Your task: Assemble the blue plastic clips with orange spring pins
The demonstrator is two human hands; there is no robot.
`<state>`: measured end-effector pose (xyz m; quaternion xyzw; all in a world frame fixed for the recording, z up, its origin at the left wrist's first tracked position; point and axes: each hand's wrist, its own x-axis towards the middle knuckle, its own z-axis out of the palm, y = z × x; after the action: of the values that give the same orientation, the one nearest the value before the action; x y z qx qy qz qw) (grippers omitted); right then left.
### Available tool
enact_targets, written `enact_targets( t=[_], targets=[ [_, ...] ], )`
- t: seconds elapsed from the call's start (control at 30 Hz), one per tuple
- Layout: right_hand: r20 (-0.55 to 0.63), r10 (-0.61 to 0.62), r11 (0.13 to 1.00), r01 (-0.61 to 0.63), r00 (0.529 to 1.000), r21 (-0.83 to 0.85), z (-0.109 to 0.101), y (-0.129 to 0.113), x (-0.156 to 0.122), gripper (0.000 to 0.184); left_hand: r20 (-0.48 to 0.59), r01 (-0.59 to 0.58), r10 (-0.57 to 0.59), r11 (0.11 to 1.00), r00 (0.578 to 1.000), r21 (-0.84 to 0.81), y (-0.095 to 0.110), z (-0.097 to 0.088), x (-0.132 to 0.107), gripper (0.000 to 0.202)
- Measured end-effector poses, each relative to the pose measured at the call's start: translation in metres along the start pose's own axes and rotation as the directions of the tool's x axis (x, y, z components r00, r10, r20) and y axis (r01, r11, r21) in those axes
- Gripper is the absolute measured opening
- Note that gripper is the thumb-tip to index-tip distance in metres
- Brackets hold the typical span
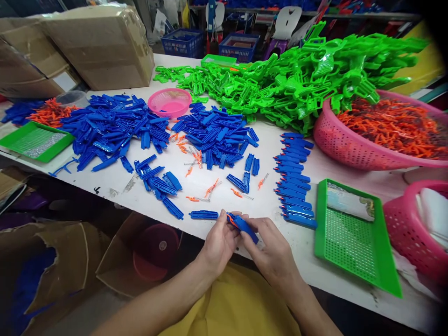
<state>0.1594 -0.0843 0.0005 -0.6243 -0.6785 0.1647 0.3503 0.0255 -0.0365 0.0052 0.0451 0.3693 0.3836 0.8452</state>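
Both my left hand [221, 242] and my right hand [271, 242] grip one blue plastic toy-gun slide [246, 227] over the table's front edge. An orange piece shows at its left end. Just left of my hands lies a single blue half-shell [204, 214]. Orange pieces with thin metal springs [243, 193] are scattered beyond my fingers. A few blue shells [245, 179] rest among them. To the right, several blue slides with orange tips [294, 182] lie in a column. My fingertips partly cover the held slide.
Heaps of blue shells [213, 133] and green toy-gun bodies [280, 88] cover the table's far part. A pink basket [357, 151] holds orange pieces. A green tray [322, 233] stands at right, another green tray [42, 156] at left. Cardboard boxes [101, 51] stand at the back left.
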Motion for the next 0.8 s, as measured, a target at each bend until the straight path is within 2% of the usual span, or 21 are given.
enact_targets(
  t=[0.37,0.57,0.8],
  targets=[
    [0.013,-0.025,0.998,0.026,1.0,-0.054,0.007,0.002,-0.002,0.026,0.051,-0.019,0.016,0.998,0.999,0.065,-0.006,-0.001,-0.002,0.042],
    [-0.004,-0.061,0.995,0.061,0.998,-0.074,0.007,-0.001,-0.001,0.024,0.129,-0.174,0.148,0.958,0.981,0.227,-0.014,-0.005,-0.001,0.034],
    [-0.076,-0.156,0.978,0.143,0.985,-0.154,0.008,-0.004,-0.002,0.033,0.167,-0.302,0.256,0.878,0.952,0.371,-0.021,-0.012,0.0,0.03]
  ],
)
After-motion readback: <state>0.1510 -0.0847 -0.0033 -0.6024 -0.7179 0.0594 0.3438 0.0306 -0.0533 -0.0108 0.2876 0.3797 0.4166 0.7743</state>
